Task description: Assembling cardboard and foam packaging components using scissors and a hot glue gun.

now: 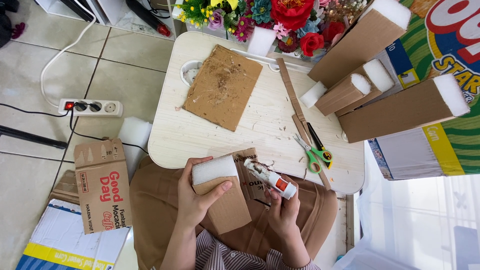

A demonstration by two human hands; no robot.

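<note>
Table (220, 142) front-centre is lying free btw. cardboard sheet (222, 86) and strip (292, 100). Scissors (314, 154) and cutter (318, 142) are blocking right side; wrapped foam blocks (400, 110) are crowding far right.

Brown carton (102, 185) — floor, left; colourful box (440, 45) — right.

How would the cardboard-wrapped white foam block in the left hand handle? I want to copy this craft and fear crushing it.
The cardboard-wrapped white foam block probably feels light for its size, since its core looks like foam. The left hand wraps it with thumb across the cardboard, suggesting the sleeve is stiff enough to grip. The exposed foam top likely dents if squeezed hard.
</note>
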